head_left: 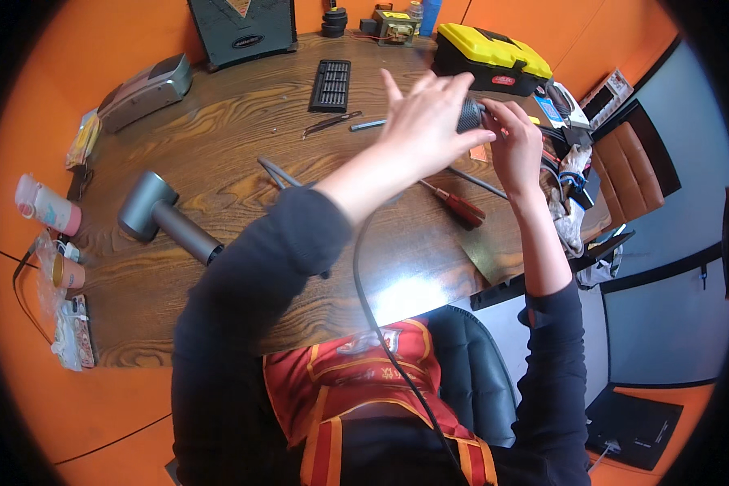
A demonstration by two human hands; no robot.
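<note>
A dark grey cylinder with a mesh surface (pixel 469 118) is held up over the far right of the table. My left hand (pixel 425 117), slightly blurred, lies against its left side, fingers stretched and spread above it and thumb below. At the narrow right end of the cylinder, my right hand (pixel 514 142) pinches with thumb and fingertips; the exact grip is partly hidden. A grey cable (pixel 479 183) runs beneath both hands. To the left lies a grey hair dryer (pixel 148 206), its handle partly covered by my left sleeve. A red-handled screwdriver (pixel 462 207) rests below my hands.
A bit set (pixel 330 86) and tweezers (pixel 328 125) lie on the wooden table (pixel 219 130). Behind stands a yellow-and-black toolbox (pixel 494 57). Cables and a glove (pixel 573 219) crowd the right edge. A pink-and-white bottle (pixel 53 206) stands at the left edge.
</note>
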